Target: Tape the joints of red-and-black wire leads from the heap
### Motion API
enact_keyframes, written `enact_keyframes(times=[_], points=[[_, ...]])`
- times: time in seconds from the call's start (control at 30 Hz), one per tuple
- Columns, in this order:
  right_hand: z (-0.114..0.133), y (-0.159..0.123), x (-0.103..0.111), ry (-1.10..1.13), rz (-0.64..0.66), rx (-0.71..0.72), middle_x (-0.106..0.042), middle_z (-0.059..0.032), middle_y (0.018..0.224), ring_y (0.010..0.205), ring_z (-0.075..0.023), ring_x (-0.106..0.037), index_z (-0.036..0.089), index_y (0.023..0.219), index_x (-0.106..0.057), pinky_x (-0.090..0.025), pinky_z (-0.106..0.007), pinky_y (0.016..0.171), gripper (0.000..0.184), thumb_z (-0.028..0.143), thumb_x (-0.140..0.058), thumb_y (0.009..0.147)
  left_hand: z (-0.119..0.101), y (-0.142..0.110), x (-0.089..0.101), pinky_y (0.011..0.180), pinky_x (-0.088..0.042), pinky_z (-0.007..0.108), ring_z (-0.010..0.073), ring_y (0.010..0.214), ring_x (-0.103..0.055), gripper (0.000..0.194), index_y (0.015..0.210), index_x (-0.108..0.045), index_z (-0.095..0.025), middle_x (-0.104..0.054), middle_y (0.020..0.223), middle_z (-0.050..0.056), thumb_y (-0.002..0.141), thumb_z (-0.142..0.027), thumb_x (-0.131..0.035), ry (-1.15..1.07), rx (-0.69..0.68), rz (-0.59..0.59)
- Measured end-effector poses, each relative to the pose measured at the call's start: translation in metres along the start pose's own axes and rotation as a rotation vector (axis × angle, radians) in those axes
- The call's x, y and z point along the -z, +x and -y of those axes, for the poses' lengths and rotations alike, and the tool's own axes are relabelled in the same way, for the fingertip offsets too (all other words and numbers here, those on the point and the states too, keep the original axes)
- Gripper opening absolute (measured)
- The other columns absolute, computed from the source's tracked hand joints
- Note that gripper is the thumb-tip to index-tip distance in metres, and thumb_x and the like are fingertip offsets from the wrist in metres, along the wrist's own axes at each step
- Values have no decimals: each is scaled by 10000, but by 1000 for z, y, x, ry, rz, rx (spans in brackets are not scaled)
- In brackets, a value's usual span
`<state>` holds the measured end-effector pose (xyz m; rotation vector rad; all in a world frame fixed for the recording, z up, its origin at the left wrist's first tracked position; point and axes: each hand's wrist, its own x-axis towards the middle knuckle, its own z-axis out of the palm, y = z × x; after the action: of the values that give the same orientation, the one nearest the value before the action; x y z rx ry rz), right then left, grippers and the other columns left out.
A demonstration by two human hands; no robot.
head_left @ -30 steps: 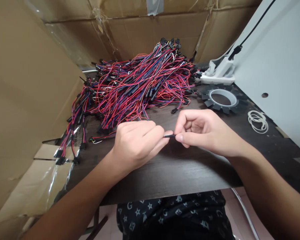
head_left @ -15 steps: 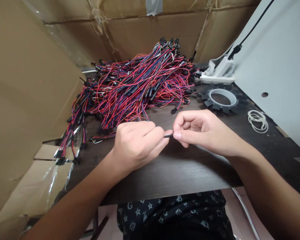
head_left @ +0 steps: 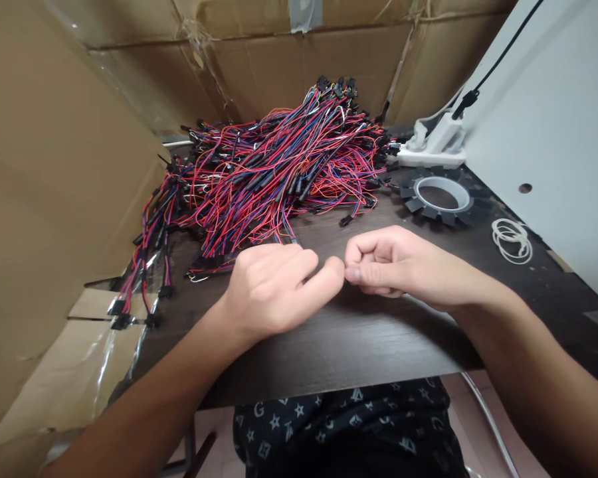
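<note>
Left hand (head_left: 282,289) curled round wire harness (head_left: 213,270), wires trailing left over counter (head_left: 339,352); right hand (head_left: 393,267) meeting left, thumb pressed to forefinger, anything pinched hidden; harness pile (head_left: 279,172) behind; plugs (head_left: 443,133) in power strip (head_left: 431,158), back right; cardboard panel (head_left: 309,73) beyond

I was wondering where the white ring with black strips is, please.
In the head view, the white ring lies on the right, in front of the power strip, beyond the right hand.

White power strip (head_left: 428,158) here, black cord (head_left: 470,99) slanting down to it, white panel (head_left: 563,133) alongside, brown cardboard (head_left: 303,73) standing behind!
</note>
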<state>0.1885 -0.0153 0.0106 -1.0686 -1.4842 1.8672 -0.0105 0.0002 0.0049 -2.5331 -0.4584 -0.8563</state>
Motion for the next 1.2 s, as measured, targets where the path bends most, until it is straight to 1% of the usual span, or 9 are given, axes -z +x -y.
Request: enact_keyframes(times=[0.07,0.2,0.37,0.47,0.63,0.87,0.97,1.07,1.2], points=[[-1,0,0,23,7,-56,-403,77,460,405,-19,-277,130,650,-482,-171,-144,368,331,319,-746,708,0,1,-1,464,-251,259,87,460,-350,121,727,-609,-177,-372,490,-54,842,-156,-577,-34,-30,-9],[-2,0,1,44,-12,-142,-390,77,466,405,-18,-264,127,666,-495,-151,-136,360,343,345,-759,670,-1,1,-4,467,-245,254,82,465,-333,177,670,-589,-171,-360,491,-55,839,-119,-576,-95,-37,9],[-3,0,4,76,-29,-155,-395,75,474,413,-16,-261,132,685,-483,-142,-129,366,327,326,-746,671,0,-1,-5,475,-279,240,85,482,-361,147,720,-637,-157,-424,520,-38,854,-180,-582,-168,5,94],[-2,0,4,55,-20,-154,-405,70,473,410,-20,-268,135,697,-485,-141,-136,369,306,329,-722,690,1,0,-4,464,-260,245,85,464,-345,153,717,-646,-162,-411,512,-39,855,-198,-590,-189,15,101],[-2,0,5,-33,10,-82,-464,44,501,413,-30,-275,142,728,-489,-159,-164,391,195,295,-572,816,1,0,-4,483,-318,223,85,485,-420,176,758,-646,-137,-483,558,-21,888,-223,-566,-243,60,133],[0,-2,7,-190,63,32,-539,21,545,461,-50,-339,116,801,-562,-246,-179,428,105,216,-550,832,3,-2,-4,527,-405,221,113,574,-561,143,788,-642,-120,-617,680,29,888,-184,-562,-263,73,125],[2,-1,6,-267,28,103,-565,14,569,483,-54,-400,106,819,-583,-293,-176,449,68,156,-537,820,3,-4,-4,521,-411,227,117,570,-558,135,792,-634,-116,-620,688,31,886,-186,-566,-259,85,100],[2,0,4,-351,-29,160,-596,-2,604,536,-70,-486,106,806,-597,-359,-177,488,60,142,-549,812,2,-4,-5,520,-417,224,115,570,-551,158,796,-625,-118,-611,692,30,903,-193,-536,-263,111,112],[0,0,4,-433,-67,207,-622,-11,637,533,-73,-503,108,816,-622,-396,-177,493,97,163,-546,839,1,-4,-7,530,-421,214,109,582,-551,184,798,-620,-126,-607,706,27,921,-201,-506,-290,136,128]])
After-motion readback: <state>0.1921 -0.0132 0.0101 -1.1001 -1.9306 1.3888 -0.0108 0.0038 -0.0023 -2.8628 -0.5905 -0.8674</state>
